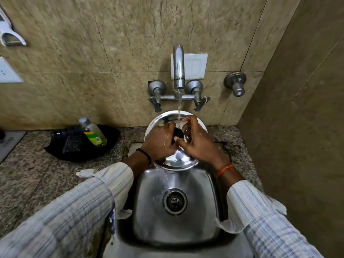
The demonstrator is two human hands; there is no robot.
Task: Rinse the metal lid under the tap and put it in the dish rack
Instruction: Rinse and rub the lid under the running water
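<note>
A round shiny metal lid [162, 120] with a black knob [178, 133] is held over the steel sink [175, 198], under the tap [179, 67]. Water runs from the spout onto the lid near the knob. My left hand [160, 142] grips the lid at the knob from the left. My right hand [198, 140] rests on the lid's top from the right, fingers curled near the knob. The lid's far rim and near rim show; its middle is hidden by my hands.
A black tray [74, 151] on the granite counter at the left holds a bottle of yellow-green liquid [94, 133]. Two tap handles [155, 105] [200, 104] flank the spout. A side wall [297, 127] stands close on the right.
</note>
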